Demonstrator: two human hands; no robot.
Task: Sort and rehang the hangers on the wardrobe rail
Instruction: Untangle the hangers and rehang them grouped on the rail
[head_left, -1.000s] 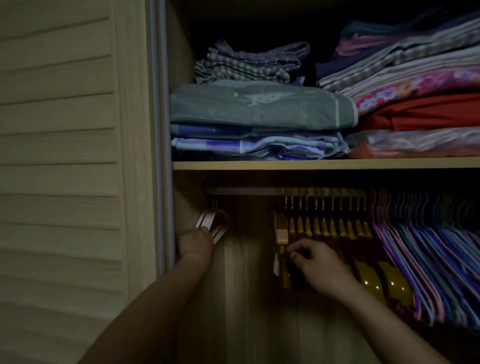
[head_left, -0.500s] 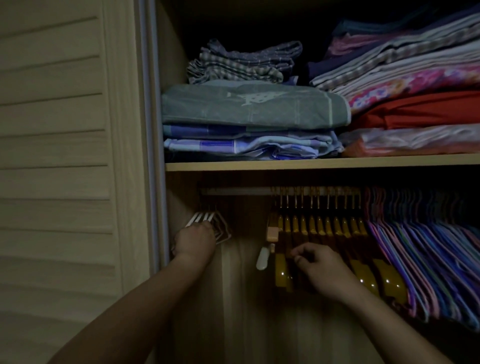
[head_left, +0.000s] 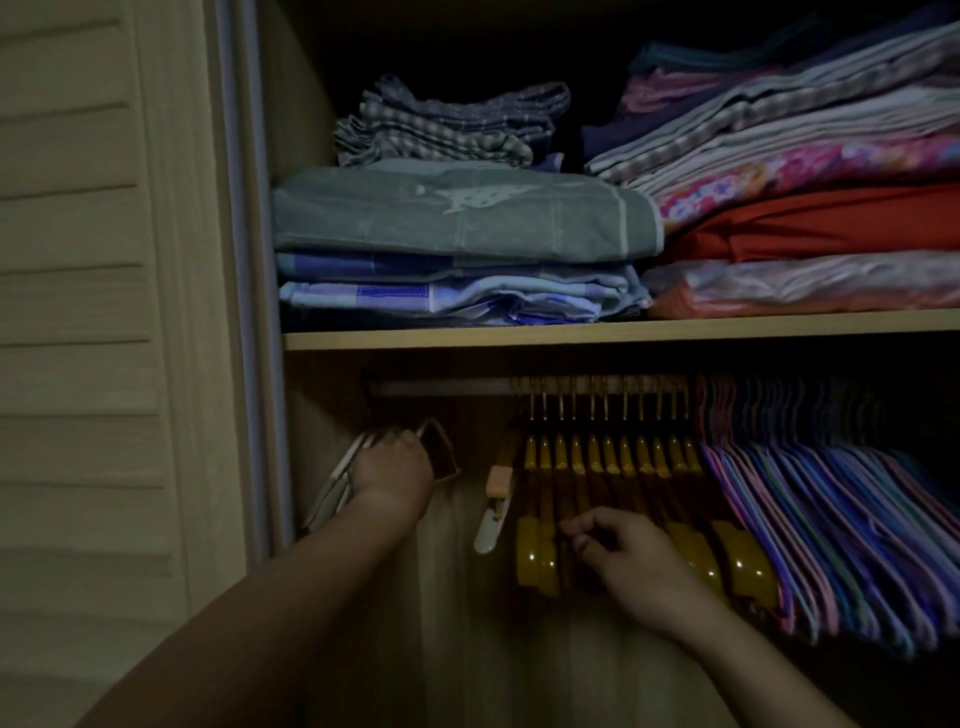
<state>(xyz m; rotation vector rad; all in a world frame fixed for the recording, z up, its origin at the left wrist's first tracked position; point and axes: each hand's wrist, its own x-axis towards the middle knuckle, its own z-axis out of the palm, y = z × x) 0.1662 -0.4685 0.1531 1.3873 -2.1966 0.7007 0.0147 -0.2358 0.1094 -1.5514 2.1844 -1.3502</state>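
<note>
Two hands are in my view. Left hand (head_left: 392, 470) grips a bundle of pale hangers (head_left: 337, 480) below the rail (head_left: 441, 387), far left. Right hand (head_left: 631, 564), fingers curled, pinches among about twelve amber hangers (head_left: 605, 460); purple hangers (head_left: 831, 499), uncountable, hang right.

rail (head_left: 447, 387): dull metal | amber hangers (head_left: 737, 558): glossy plastic | shelf (head_left: 623, 332): matt wood | folded linens (head_left: 457, 218): soft cloth
</note>
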